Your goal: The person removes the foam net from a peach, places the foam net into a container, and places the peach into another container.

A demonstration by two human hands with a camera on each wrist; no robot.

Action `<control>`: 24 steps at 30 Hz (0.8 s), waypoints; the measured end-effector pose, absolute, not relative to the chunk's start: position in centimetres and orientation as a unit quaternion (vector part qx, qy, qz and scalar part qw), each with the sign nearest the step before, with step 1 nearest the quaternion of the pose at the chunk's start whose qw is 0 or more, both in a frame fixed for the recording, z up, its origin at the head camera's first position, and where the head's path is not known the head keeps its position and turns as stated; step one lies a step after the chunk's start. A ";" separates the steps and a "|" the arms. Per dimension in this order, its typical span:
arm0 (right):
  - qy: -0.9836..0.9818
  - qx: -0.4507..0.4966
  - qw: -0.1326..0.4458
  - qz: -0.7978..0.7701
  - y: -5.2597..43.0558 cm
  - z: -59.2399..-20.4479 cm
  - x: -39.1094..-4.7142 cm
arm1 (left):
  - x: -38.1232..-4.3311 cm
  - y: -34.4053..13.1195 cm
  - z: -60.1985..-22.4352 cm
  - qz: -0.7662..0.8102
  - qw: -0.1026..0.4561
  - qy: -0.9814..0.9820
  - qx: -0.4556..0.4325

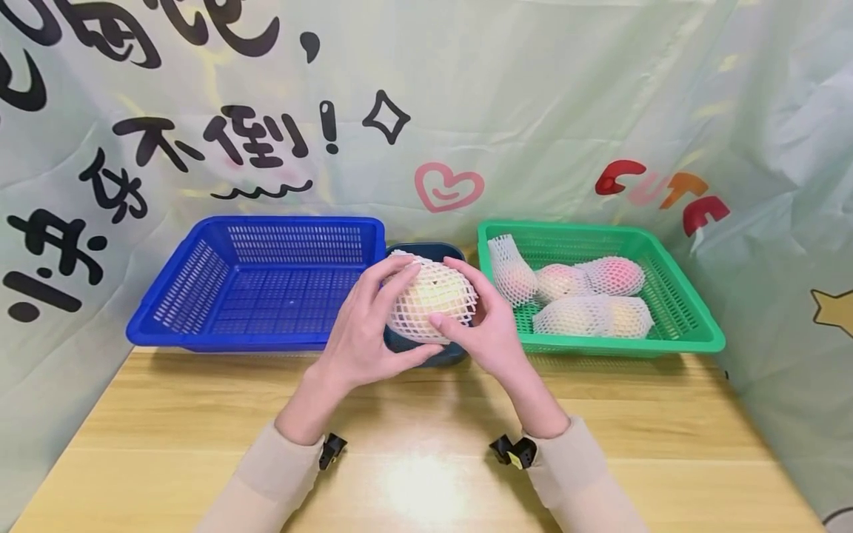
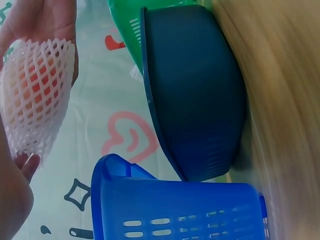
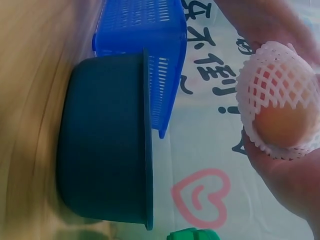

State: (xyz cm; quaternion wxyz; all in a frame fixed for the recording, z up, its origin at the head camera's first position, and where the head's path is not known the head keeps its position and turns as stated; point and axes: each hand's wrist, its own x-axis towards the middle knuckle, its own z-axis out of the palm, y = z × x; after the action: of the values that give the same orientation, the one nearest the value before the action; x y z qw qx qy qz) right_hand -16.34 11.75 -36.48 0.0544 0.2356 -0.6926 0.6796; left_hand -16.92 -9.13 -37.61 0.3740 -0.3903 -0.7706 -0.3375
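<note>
Between both hands is a round yellow-and-red fruit in a white foam net, held up above a dark blue-green tub. My left hand holds it from the left, fingers curved over its top. From the other side my right hand grips it, with the thumb across the near face. In the right wrist view, part of the fruit's smooth orange skin shows bare below the net. The tub's inside is mostly hidden behind the hands and fruit.
A blue perforated basket stands at left. The green basket at right holds several net-wrapped fruits. All stand on a wooden table, with a printed cloth hanging behind.
</note>
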 end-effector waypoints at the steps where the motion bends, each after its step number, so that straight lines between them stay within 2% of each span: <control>1: -0.688 0.237 0.056 0.683 11.8 -36.4 -16.4 | -16.9 -9.2 -37.5 -0.348 0.377 -0.765 -0.389; 11: -0.652 0.250 0.064 0.712 12.3 -36.3 -16.7 | -17.0 -9.8 -36.7 -0.485 0.416 -0.671 -0.376; 24: -0.639 0.266 0.071 0.719 12.6 -36.2 -16.7 | -17.2 -10.1 -37.1 -0.582 0.317 -0.657 -0.359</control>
State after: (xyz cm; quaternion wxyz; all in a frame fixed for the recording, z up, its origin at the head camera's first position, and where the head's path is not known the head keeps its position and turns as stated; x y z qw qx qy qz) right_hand -16.73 12.62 -36.22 0.0713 0.2656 -0.6386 0.7187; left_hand -17.18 -10.08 -37.12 0.3171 -0.3590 -0.6569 -0.5823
